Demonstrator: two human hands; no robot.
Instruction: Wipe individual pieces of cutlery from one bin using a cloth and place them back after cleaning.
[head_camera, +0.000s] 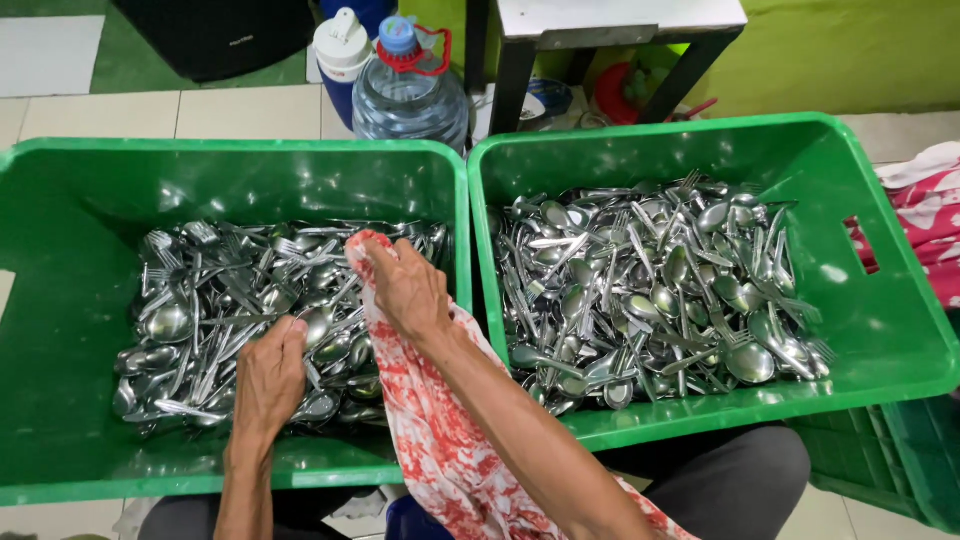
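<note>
Two green plastic crates stand side by side, each heaped with steel spoons and forks. My left hand (268, 378) reaches down into the cutlery pile (210, 310) of the left crate (60, 330), fingers curled among the spoons; what it grips, if anything, is hidden. My right hand (408, 290) hovers over the right side of that same crate and holds a red-and-white patterned cloth (440, 440), which drapes down under my forearm toward my lap. The right crate (880, 330) with its cutlery heap (650, 290) lies untouched beside my right arm.
Behind the crates on the tiled floor stand a clear water jug with a blue cap (410, 95), a white-lidded bottle (342, 50) and a black-legged table (620, 30). A red-and-white fabric (925, 220) lies at the right edge. Another green crate (900, 460) sits at lower right.
</note>
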